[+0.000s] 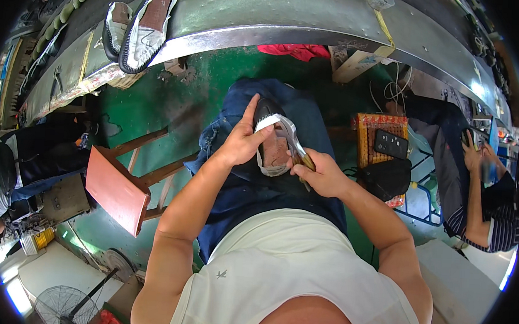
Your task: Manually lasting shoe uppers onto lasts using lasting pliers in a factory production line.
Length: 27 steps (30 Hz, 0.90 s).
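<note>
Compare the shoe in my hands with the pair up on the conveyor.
The held shoe sits over the lap between the left hand and right hand, which holds a tool; the pair on the conveyor lies untouched. It is single; they lie side by side. All show black and white.

Dark phone — screen unlit — on orange stool.

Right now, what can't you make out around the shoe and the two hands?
Head view only:
- Tool tip: hidden between the right hand and the shoe; only a brownish handle shows.
- Shoe toe: covered by the left hand.
- Shoe's far side: turned away from the camera.
- Two shoes on the conveyor: bent by fisheye, details too small.
</note>
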{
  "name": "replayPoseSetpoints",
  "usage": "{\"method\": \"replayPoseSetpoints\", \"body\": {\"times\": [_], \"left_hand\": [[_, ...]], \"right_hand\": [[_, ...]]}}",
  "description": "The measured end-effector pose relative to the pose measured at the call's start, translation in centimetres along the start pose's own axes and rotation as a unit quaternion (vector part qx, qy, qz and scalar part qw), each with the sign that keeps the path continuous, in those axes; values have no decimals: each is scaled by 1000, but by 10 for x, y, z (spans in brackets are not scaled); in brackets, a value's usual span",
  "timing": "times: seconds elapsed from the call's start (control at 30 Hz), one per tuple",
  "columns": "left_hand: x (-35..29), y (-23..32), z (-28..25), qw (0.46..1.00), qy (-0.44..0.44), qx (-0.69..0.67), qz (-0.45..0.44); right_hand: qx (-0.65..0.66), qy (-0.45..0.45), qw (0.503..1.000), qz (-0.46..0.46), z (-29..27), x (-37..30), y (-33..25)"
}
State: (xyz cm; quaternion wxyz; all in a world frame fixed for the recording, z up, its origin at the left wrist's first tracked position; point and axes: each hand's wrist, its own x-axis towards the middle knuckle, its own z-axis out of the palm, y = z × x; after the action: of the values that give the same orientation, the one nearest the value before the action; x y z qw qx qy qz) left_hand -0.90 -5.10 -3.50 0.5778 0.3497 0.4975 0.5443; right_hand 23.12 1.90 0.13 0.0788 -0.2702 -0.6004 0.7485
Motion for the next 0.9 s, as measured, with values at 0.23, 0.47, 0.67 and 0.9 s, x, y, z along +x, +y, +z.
{"method": "replayPoseSetpoints", "body": {"times": [0.23, 0.47, 0.67, 0.9], "left_hand": [[-33, 16, 23, 925, 36, 306, 220], [-55, 7, 55, 883, -84, 337, 316], [-49, 13, 50, 868, -124, 375, 301], [-33, 32, 39, 870, -194, 393, 224]], "right_hand": [[-238, 18, 966, -103, -28, -28, -28], [-97, 121, 970, -188, 10, 5, 2], [-120, 149, 963, -191, 13, 4, 10], [-167, 165, 964, -129, 6, 6, 11]]}}
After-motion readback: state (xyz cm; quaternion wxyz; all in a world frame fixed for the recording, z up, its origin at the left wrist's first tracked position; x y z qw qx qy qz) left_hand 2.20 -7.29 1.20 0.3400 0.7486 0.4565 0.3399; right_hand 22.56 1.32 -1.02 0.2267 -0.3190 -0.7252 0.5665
